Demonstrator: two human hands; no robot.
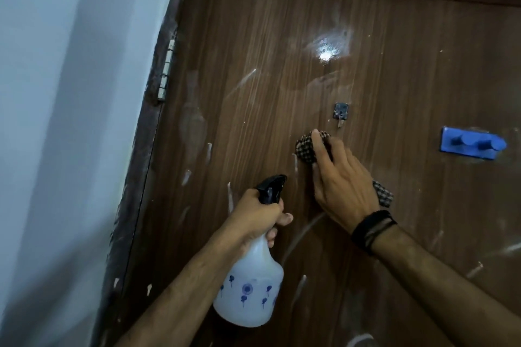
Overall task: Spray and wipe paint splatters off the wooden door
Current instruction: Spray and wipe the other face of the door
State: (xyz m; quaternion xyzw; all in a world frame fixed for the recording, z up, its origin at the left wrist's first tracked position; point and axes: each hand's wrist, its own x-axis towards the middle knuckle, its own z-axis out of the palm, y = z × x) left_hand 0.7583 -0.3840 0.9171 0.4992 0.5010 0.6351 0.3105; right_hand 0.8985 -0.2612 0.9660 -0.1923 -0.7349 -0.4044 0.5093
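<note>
Right hand [342, 186] presses a checked cloth [306, 148] flat against the wooden door [394, 65], fingers straight and spread over it, grip not curled; cloth is dark-and-light check, bunched under the fingertips, with a corner sticking out by the wrist. Black bands [372, 229] circle that wrist. Left hand [260, 213] has its grip wrapped tight round the neck of a spray bottle [249, 287], just below the black trigger head [270, 187], nozzle tilted up toward the door. Bottle is translucent white plastic with small blue flower prints, held just left of the cloth hand, the two hands near but apart.

Door fills most of the view: dark brown wood-grain surface, streaked with white paint splatters [248, 76] and smears, heaviest along the left edge and lower part. A bright glare spot sits high on the panel. Small dark square hook [341, 111] just above the cloth. Blue hook rack [472, 144] to the right. Door frame [158, 87] also paint-smeared, metal hinge [167, 70] on its left side. Pale wall [70, 121] beyond.
</note>
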